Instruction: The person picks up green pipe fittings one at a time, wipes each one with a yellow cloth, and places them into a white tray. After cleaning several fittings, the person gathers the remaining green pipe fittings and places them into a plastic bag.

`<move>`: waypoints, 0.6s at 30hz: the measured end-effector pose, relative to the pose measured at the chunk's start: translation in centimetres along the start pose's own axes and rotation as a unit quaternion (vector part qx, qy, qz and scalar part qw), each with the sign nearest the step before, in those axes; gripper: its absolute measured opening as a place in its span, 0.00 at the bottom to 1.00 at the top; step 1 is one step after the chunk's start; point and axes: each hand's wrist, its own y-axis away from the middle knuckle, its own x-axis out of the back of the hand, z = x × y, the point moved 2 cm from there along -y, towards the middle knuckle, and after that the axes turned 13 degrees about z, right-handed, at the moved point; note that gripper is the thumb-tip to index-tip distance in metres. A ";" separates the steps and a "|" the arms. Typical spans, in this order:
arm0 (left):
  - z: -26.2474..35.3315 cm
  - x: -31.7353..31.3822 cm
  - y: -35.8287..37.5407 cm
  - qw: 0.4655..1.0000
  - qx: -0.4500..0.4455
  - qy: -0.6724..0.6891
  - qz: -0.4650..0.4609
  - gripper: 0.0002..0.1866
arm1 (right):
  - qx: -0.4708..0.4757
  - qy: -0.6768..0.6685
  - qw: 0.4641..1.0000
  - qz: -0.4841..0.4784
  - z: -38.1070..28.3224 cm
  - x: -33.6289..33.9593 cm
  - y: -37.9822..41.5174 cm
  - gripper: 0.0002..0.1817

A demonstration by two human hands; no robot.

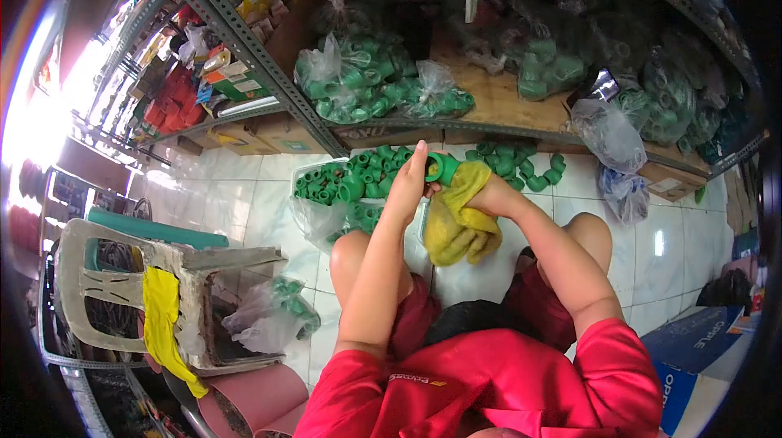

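Note:
My left hand is closed around a green pipe fitting, with the thumb up along its near side. The fitting's round opening faces left. My right hand grips a yellow cloth and presses part of it against the fitting's right side. The rest of the cloth hangs below in folds, and some right fingers are hidden by it. Just beyond my hands, many green fittings are heaped in a pale container, and more loose elbow fittings lie on the tiled floor to the right.
A metal shelf rack stands ahead, holding clear bags of green fittings. At left are a worn plastic chair with another yellow cloth and a bag of fittings. A blue box sits at right.

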 end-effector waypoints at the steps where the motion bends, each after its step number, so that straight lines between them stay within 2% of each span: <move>1: -0.3 0.2 0.0 0.998 0.057 0.020 -0.007 0.28 | -0.001 0.001 1.000 -0.001 0.2 0.0 -0.1 0.16; 3: -0.6 0.4 0.0 0.997 0.068 0.025 -0.002 0.27 | 0.093 0.125 0.987 0.033 0.3 -0.2 -0.4 0.16; 4: -1.2 0.5 -0.4 0.989 0.092 0.112 0.020 0.25 | 0.123 0.123 0.981 0.087 0.5 0.0 -0.3 0.16; 5: -1.9 0.7 -1.0 0.972 0.115 0.199 0.041 0.24 | 0.124 0.122 0.981 0.088 0.6 0.6 -0.2 0.16; 6: -1.1 1.1 -1.1 0.969 0.062 0.238 0.006 0.23 | 0.087 0.092 0.986 0.109 0.0 1.5 -0.2 0.16; 7: -0.9 1.2 -0.8 0.976 0.003 0.215 0.029 0.23 | 0.049 0.061 0.989 0.129 -0.2 2.3 0.0 0.16; 8: -0.7 0.8 -0.5 0.986 -0.038 0.165 0.012 0.23 | 0.037 -0.076 0.985 0.154 0.8 2.3 0.3 0.16; 9: -0.4 0.3 -0.4 0.990 -0.082 0.113 -0.006 0.25 | 0.039 -0.075 0.984 0.158 1.2 2.2 0.2 0.16; 10: 0.4 -1.0 0.7 0.986 -0.161 0.034 -0.027 0.31 | -0.046 -0.237 0.961 0.132 1.8 1.9 0.2 0.17; 11: 0.2 -2.3 1.5 0.974 -0.207 0.061 -0.066 0.35 | -0.130 -0.390 0.906 0.102 2.2 1.4 0.3 0.17; 12: 0.2 -2.8 2.0 0.952 -0.291 -0.049 -0.084 0.35 | -0.094 -0.401 0.907 0.091 2.2 1.1 0.4 0.18; 13: 0.1 -3.4 2.5 0.911 -0.369 -0.157 -0.100 0.35 | -0.096 -0.402 0.906 0.096 2.3 1.1 0.2 0.18; 15: -0.6 -4.2 2.8 0.914 -0.363 -0.143 -0.109 0.36 | -0.058 -0.391 0.899 0.188 2.2 1.8 -0.6 0.18; 16: -0.8 -4.2 2.2 0.934 -0.344 -0.051 -0.081 0.36 | -0.046 -0.356 0.902 0.239 2.2 1.7 -0.8 0.16; 18: -0.6 -3.9 1.8 0.953 -0.291 0.082 0.002 0.35 | -0.037 -0.316 0.916 0.245 2.4 2.0 -1.3 0.14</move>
